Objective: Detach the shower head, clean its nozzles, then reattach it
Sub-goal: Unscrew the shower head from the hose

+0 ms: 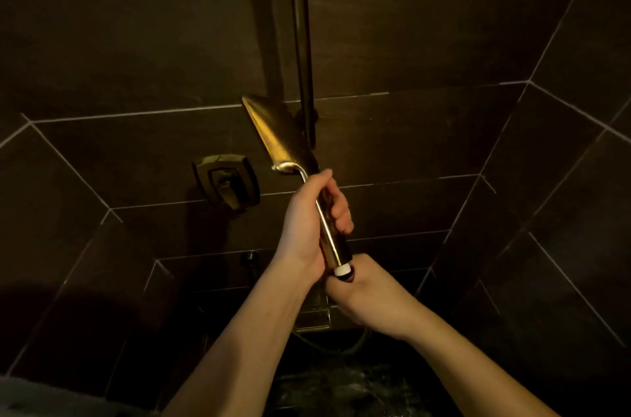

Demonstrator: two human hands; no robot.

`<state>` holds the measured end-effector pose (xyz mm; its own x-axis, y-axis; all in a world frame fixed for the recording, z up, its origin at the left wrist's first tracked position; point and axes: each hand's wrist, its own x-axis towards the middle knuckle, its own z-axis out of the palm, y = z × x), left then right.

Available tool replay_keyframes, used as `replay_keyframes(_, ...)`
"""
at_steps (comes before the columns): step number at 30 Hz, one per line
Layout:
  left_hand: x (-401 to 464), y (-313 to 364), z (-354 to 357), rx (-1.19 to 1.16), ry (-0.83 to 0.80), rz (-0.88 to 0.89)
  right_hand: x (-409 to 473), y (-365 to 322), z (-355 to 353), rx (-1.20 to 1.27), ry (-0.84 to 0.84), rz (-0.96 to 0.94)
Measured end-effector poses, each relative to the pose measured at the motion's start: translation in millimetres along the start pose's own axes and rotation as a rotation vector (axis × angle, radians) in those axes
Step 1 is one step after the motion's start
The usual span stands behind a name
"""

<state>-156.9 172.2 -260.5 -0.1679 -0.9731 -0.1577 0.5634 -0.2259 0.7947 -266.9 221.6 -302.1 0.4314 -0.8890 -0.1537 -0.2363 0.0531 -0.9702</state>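
Observation:
A gold shower head (276, 133) with a flat square face and a long handle tilts up to the left in front of the dark tiled wall. My left hand (309, 215) is wrapped around its handle. The white threaded end (342, 270) of the handle shows at the bottom. Right under it my right hand (368, 297) is closed around the dark hose nut (349, 277), most of which is hidden in the fist. The hose (355, 346) loops down below, dim in the dark.
A vertical slide rail (302, 41) with its holder (309, 116) runs up the wall behind the head. A gold mixer valve handle (225, 182) sits on the wall to the left. A wall outlet (251, 259) is lower down. The floor below is dark.

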Motion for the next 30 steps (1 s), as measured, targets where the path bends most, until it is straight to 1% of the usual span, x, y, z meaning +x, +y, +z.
replay_keyframes(2, -0.3, -0.3, 0.7, 0.007, 0.001, 0.043, 0.5, -3.0, 3.5, 0.074, -0.052, 0.014)
replay_keyframes(5, -3.1, 1.0, 3.7, 0.076, 0.017, 0.098, 2.2, -0.6, 1.9, 0.246, -0.061, 0.078)
replay_keyframes(7, -4.8, 2.6, 3.9, 0.111, -0.010, 0.115, 2.3, -0.3, -2.1, 0.253, -0.065, 0.070)
replay_keyframes(10, -4.3, 2.7, 2.8, 0.125, -0.044, 0.124, 3.4, 1.1, -1.8, 0.190, -0.067, 0.055)
replay_keyframes(13, -4.9, -1.3, 3.6, 0.111, -0.124, 0.130, 5.5, 5.5, 0.7, 0.220, -0.046, 0.075)
replay_keyframes(16, -4.8, -6.2, 2.5, 0.165, -0.176, 0.146, 5.8, 6.2, -2.3, 0.240, -0.054, 0.077)
replay_keyframes(18, -3.7, -7.6, 1.2, 0.190, -0.166, 0.158, 4.7, 5.1, -3.6, 0.230, -0.060, 0.076)
replay_keyframes(23, -3.5, -10.2, -1.1, 0.190, -0.121, 0.210, 4.0, 9.0, -7.9, 0.257, -0.004, 0.123)
replay_keyframes(27, -4.4, -13.5, -1.9, 0.223, -0.044, 0.274, 5.8, 9.5, -4.6, 0.295, -0.019, 0.125)
replay_keyframes(30, -3.8, -17.3, -0.1, 0.253, -0.017, 0.302, 6.6, 9.7, 1.1, 0.250, -0.039, 0.101)
